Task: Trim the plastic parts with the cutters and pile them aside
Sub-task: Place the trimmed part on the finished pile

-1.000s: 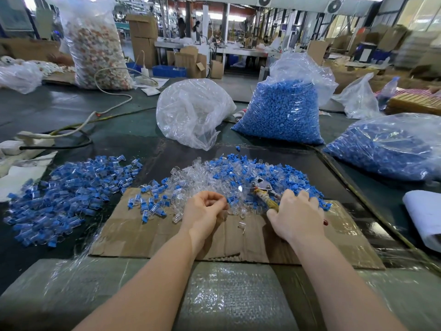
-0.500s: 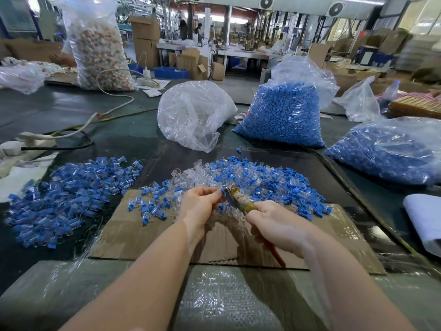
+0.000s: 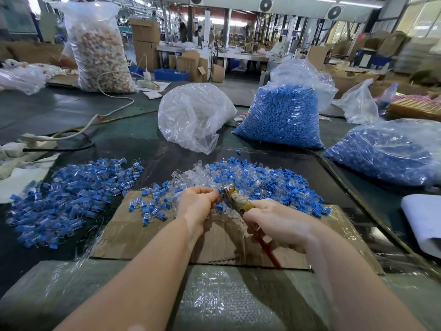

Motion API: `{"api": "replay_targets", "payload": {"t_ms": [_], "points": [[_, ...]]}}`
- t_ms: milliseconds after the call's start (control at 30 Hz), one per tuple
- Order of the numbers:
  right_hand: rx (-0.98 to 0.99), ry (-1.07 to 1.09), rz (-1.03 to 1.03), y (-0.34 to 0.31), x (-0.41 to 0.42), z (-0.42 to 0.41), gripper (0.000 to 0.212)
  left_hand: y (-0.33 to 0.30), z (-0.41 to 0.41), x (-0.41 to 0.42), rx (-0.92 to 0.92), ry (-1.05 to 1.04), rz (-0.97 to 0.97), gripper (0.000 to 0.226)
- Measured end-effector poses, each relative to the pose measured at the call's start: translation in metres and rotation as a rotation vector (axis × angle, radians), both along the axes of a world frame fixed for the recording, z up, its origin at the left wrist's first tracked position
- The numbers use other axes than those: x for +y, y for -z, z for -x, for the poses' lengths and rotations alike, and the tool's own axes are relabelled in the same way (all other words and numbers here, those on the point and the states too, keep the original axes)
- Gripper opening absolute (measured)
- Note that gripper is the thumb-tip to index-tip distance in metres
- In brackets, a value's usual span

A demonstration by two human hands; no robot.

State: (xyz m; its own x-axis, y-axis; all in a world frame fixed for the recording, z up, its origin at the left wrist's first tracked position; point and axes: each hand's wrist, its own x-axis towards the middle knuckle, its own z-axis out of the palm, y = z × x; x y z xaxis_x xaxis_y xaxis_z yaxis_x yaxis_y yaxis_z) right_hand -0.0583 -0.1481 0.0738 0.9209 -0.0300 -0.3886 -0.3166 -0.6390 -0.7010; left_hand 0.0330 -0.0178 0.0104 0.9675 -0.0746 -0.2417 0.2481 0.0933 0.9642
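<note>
1. Head view: our left hand pinches a small part at its fingertips, just above the cardboard. Our right hand is wrapped round the handles of the cutters, whose head touches that part.
2. Untrimmed parts lie in the heap just beyond both hands; the done pile sits well apart to the left on the table.
3. For a clean cut, we judge: hold the part steady, seat the blades flush against its body, keep the fingertips beside the blades and not between them, then squeeze once.
4. Hard to make out: the part is mostly hidden by our fingers, and we cannot tell its shape or what is being cut off. We cannot tell whether the blades are closed. The lower red handle is blurred.
5. Bags of blue pieces stand behind the heap.
</note>
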Motion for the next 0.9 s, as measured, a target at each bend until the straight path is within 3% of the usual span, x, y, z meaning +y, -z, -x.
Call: {"api": "replay_targets", "payload": {"t_ms": [733, 900], "points": [[-0.129, -0.094, 0.164, 0.004, 0.005, -0.001, 0.029, -0.002, 0.007, -0.004, -0.011, -0.029, -0.016, 0.007], [-0.256, 0.021, 0.013, 0.011, 0.002, -0.001, 0.011, -0.003, 0.009, 0.006, -0.065, -0.042, -0.013, 0.005]]}}
